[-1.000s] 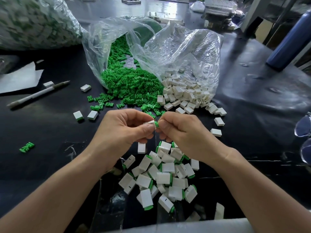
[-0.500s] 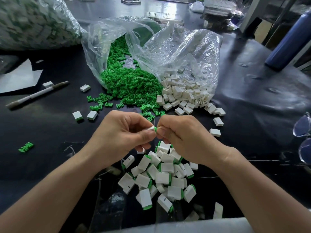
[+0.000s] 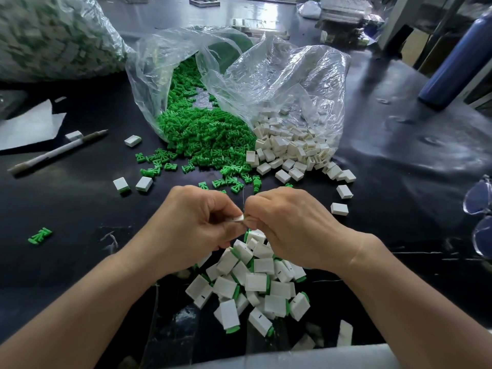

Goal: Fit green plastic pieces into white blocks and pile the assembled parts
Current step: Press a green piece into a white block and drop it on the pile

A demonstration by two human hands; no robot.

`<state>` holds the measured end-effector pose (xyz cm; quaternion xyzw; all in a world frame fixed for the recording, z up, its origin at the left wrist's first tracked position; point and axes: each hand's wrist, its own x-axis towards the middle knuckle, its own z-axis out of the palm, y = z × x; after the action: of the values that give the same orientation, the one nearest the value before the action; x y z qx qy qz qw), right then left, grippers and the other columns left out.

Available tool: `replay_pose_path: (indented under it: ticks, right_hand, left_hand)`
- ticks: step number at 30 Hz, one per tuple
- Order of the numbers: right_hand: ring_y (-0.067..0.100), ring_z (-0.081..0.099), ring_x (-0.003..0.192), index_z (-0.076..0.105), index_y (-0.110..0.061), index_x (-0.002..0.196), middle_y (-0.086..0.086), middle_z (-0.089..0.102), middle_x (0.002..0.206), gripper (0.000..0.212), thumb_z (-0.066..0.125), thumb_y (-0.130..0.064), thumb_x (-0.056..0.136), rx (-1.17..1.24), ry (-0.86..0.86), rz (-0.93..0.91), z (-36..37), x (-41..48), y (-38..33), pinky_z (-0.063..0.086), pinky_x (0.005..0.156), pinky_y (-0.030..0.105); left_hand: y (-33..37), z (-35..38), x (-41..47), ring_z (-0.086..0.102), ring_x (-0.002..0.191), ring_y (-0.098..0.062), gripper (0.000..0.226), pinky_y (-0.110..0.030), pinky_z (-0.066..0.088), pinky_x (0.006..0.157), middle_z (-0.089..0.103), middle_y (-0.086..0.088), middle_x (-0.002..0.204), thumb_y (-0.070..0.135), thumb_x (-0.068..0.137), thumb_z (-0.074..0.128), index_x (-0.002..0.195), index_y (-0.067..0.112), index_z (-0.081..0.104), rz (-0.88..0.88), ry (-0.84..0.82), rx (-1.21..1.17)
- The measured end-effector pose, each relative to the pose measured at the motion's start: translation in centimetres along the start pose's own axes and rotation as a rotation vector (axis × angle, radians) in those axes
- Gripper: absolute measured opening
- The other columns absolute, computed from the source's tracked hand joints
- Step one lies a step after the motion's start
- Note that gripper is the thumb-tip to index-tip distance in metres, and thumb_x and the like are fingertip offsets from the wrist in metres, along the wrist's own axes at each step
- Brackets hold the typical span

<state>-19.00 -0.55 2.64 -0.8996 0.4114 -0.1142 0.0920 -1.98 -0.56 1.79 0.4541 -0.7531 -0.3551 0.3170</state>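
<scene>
Looking down from the person's head, both hands meet above the middle of the bench point(image 3: 399, 182), close to its near edge. The left hand point(image 3: 194, 225) is curled and pinches one small white block point(image 3: 238, 218). The right hand point(image 3: 287, 225) is curled too, and its fingertips press on the end of that block. I cannot see a green piece there, as the fingers hide it. I think the piece is being pushed in right now. It could go in crooked if the push is not straight, and then it may jam. The block is tiny, so it could also slip out and drop into the pile point(image 3: 255, 283) of done parts under the hands. That pile sits by the near edge, so a bump from a wrist could knock parts off the bench. Now the count: two hands, and one block held. The pile has too many parts to count, maybe thirty. The green pieces point(image 3: 202, 134) and the white blocks point(image 3: 290, 150) spill from two clear bags point(image 3: 279, 81) near the far edge, far too many to count. Four white blocks lie alone on the left side, and two on the right. One green piece point(image 3: 40, 235) lies alone near the left edge. There is one pen point(image 3: 57, 151) on the left, and one pair of glasses point(image 3: 479, 217) at the right edge.
</scene>
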Motion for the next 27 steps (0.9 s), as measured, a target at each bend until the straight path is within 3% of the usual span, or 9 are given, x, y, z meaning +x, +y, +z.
replay_pose_path:
  ticks: [3,6,9,11,13,17,20,22,27]
  right_hand:
    - [0.024,0.041,0.054,0.055,-0.003,0.073,0.001,0.044,0.061,0.014,0.051,-0.006,0.085,0.14,0.183,0.005,0.3,0.0,0.1,0.039,0.05,0.04]
    - [0.024,0.049,0.056,0.058,-0.006,0.072,0.007,0.053,0.059,0.024,0.048,-0.021,0.087,0.444,0.315,0.094,0.5,0.1,0.3,0.041,0.052,0.04]
    - [0.01,0.052,0.056,0.057,-0.021,0.068,-0.003,0.055,0.059,0.032,0.045,-0.044,0.087,0.811,0.279,0.198,0.4,0.3,0.5,0.045,0.052,0.026]
    - [0.006,0.053,0.056,0.059,-0.016,0.071,-0.003,0.058,0.062,0.041,0.038,-0.049,0.082,0.98,0.261,0.268,0.3,0.3,0.5,0.043,0.054,0.018]
    - [0.008,0.054,0.059,0.06,-0.01,0.076,-0.003,0.061,0.066,0.047,0.034,-0.05,0.079,1.123,0.171,0.311,0.5,0.5,0.4,0.043,0.055,0.019]
    - [0.012,0.057,0.065,0.061,-0.013,0.088,-0.002,0.063,0.071,0.051,0.031,-0.054,0.084,1.416,-0.027,0.296,0.6,0.7,-0.3,0.044,0.057,0.021]
    - [0.01,0.053,0.061,0.062,-0.012,0.088,0.0,0.062,0.071,0.056,0.025,-0.055,0.086,1.53,-0.122,0.285,0.4,0.7,-0.5,0.043,0.055,0.018]
    - [0.009,0.049,0.06,0.065,-0.019,0.081,-0.001,0.058,0.067,0.05,0.027,-0.051,0.084,1.55,-0.143,0.282,0.2,0.7,-0.5,0.042,0.055,0.018]
    - [0.004,0.038,0.057,0.07,-0.034,0.073,-0.007,0.044,0.063,0.043,0.031,-0.051,0.083,1.567,-0.141,0.283,0.0,0.6,-0.7,0.035,0.054,0.016]
  left_hand:
    - [0.4,-0.3,0.1,0.063,0.048,-0.014,0.024,-0.022,0.053,0.048,0.067,-0.006,0.057,0.032,0.06,0.07,0.071,0.011,0.071,-0.013,0.036,-0.222]
    - [0.6,-0.3,0.3,0.064,0.05,-0.012,0.022,-0.019,0.051,0.047,0.067,-0.008,0.06,0.022,0.059,0.07,0.074,0.006,0.068,-0.02,0.074,-0.409]
    - [0.6,-0.2,0.4,0.064,0.055,-0.013,0.018,-0.02,0.052,0.051,0.069,-0.008,0.064,0.018,0.06,0.069,0.076,0.008,0.069,-0.027,0.084,-0.49]
    - [0.5,-0.1,0.5,0.065,0.065,-0.016,0.019,-0.021,0.054,0.06,0.071,-0.011,0.075,0.017,0.059,0.069,0.076,0.009,0.07,-0.015,0.12,-0.531]
    - [0.4,-0.1,0.5,0.067,0.081,-0.021,0.022,-0.026,0.056,0.073,0.071,-0.014,0.092,0.016,0.057,0.069,0.077,0.006,0.071,-0.002,0.134,-0.556]
    - [0.8,0.2,0.4,0.059,0.068,-0.037,0.016,-0.033,0.058,0.06,0.068,-0.02,0.09,0.005,0.063,0.065,0.077,-0.001,0.069,0.01,0.047,-0.681]
    - [0.9,0.1,0.3,0.058,0.062,-0.036,0.018,-0.04,0.055,0.056,0.065,-0.025,0.083,0.009,0.065,0.065,0.08,0.0,0.068,0.02,0.028,-0.652]
    - [0.8,0.1,0.3,0.058,0.057,-0.031,0.018,-0.035,0.054,0.053,0.063,-0.027,0.075,0.006,0.066,0.064,0.08,-0.004,0.068,0.027,0.013,-0.689]
    - [0.9,0.6,0.3,0.062,0.057,-0.036,0.031,-0.043,0.056,0.059,0.064,-0.021,0.069,0.002,0.068,0.062,0.098,-0.006,0.062,0.062,0.044,-0.676]
